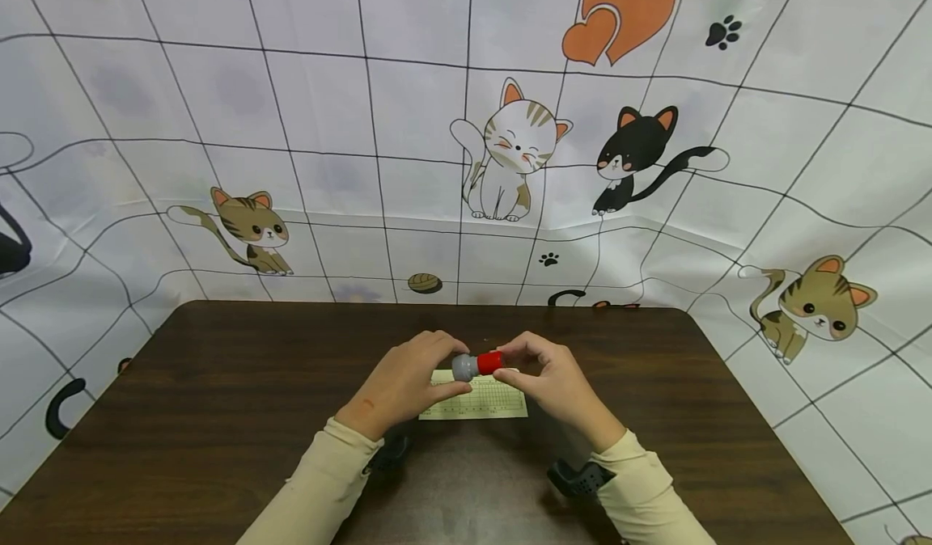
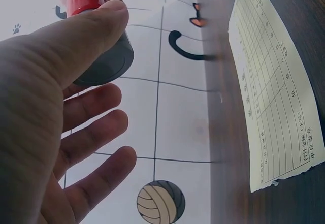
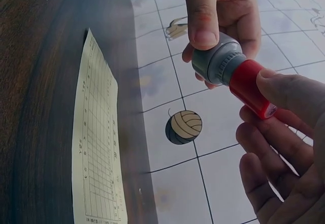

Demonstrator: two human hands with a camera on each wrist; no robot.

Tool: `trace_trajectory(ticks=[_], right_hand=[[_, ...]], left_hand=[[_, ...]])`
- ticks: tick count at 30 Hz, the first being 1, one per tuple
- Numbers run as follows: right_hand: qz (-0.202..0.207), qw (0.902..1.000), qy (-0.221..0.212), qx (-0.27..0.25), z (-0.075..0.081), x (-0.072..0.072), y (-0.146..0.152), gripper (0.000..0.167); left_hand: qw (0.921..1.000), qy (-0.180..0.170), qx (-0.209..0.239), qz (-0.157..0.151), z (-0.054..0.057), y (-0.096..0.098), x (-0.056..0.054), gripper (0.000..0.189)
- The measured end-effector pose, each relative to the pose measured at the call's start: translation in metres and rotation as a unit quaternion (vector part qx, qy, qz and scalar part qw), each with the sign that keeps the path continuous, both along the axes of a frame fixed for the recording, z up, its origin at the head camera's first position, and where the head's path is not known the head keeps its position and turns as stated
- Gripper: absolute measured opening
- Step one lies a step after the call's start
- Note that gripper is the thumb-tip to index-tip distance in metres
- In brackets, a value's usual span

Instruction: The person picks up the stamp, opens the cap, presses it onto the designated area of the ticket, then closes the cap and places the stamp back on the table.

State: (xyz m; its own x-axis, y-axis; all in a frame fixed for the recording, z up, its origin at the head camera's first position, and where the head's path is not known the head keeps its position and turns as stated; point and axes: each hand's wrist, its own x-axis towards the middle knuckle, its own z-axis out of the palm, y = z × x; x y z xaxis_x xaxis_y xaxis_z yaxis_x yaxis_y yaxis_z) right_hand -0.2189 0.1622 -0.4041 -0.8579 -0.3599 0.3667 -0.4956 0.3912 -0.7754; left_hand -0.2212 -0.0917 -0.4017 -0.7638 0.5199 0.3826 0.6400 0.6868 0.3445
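Grey-and-red cylinder (image 1: 478, 365) held over desk (image 1: 240, 416): left hand (image 1: 408, 379) fingers pinch grey end at 9 o'clock, right hand (image 1: 549, 373) red at 3. Paper slip (image 1: 482, 402) at 6, partly covered. Ribbed collar (image 3: 228, 70) clear only in right wrist view.

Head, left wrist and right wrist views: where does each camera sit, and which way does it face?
Head: worn on the head, facing forward and down at the red-and-grey object, paper, table and printed backdrop; left hand, right hand and sleeves show.
Left wrist: on that wrist, facing the object; left hand shows large, right hand partly.
Right wrist: on that wrist, facing the object; right hand at the right edge, left hand at the top.
Shared by both wrist views: object, paper, printed ball.
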Motion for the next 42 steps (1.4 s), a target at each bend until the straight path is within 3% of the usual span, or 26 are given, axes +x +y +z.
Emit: trace_trajectory(ticks=[7, 12, 16, 23, 30, 42], right_hand=[[0.004, 0.9989, 0.025, 0.04, 0.001, -0.001, -0.004, 0.027], [-0.003, 0.994, 0.063, 0.09, 0.003, -0.001, -0.005, 0.034], [-0.015, 0.9838, 0.114, 0.138, 0.007, -0.002, -0.007, 0.039], [-0.042, 0.9623, 0.186, 0.194, 0.006, -0.001, -0.012, 0.035], [-0.05, 0.956, 0.21, 0.198, 0.003, 0.001, -0.014, 0.034], [-0.046, 0.9553, 0.203, 0.21, 0.002, 0.0, -0.015, 0.035]], left_hand=[[0.9999, 0.008, -0.001, 0.01, 0.0, -0.001, 0.0, 0.044], [0.9989, 0.045, -0.005, 0.009, 0.002, 0.0, -0.003, 0.045], [0.9979, 0.063, -0.002, 0.016, 0.004, 0.0, -0.004, 0.045], [0.9978, 0.064, -0.001, 0.017, 0.005, 0.0, -0.003, 0.045], [0.998, 0.06, -0.008, 0.019, 0.002, -0.002, -0.001, 0.046], [0.9979, 0.062, -0.012, 0.014, 0.001, -0.003, -0.002, 0.043]])
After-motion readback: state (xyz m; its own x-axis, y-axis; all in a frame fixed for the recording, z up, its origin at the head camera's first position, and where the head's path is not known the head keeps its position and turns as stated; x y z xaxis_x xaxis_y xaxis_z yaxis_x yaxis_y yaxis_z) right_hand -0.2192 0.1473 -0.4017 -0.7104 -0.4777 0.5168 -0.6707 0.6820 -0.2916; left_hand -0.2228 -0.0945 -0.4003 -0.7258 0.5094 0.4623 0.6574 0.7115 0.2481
